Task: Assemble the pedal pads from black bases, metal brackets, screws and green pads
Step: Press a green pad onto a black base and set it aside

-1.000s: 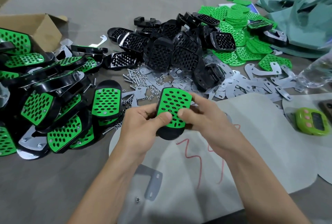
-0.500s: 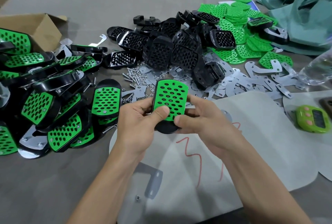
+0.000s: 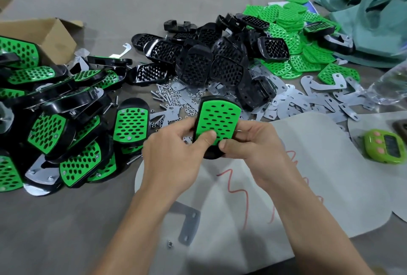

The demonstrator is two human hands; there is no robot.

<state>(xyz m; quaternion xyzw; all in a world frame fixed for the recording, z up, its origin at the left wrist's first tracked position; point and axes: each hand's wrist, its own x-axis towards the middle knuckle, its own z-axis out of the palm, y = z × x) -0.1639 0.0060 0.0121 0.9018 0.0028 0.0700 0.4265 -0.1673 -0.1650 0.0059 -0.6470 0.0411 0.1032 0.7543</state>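
Item: green pad seated on black base, held above the table | Left hand: clamped on it, thumb pressing pad | Right hand: clamped likewise | Behind: loose black bases, metal brackets, screws | Left: finished pedals

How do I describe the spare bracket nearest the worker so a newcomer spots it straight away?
Find the pale sheet with red scribbles under the person's forearms. On its near left part, just right of the left forearm, lies a grey angled metal bracket with a small nut beside it. Unlike the brackets heaped beyond the held pedal pad, it lies alone.
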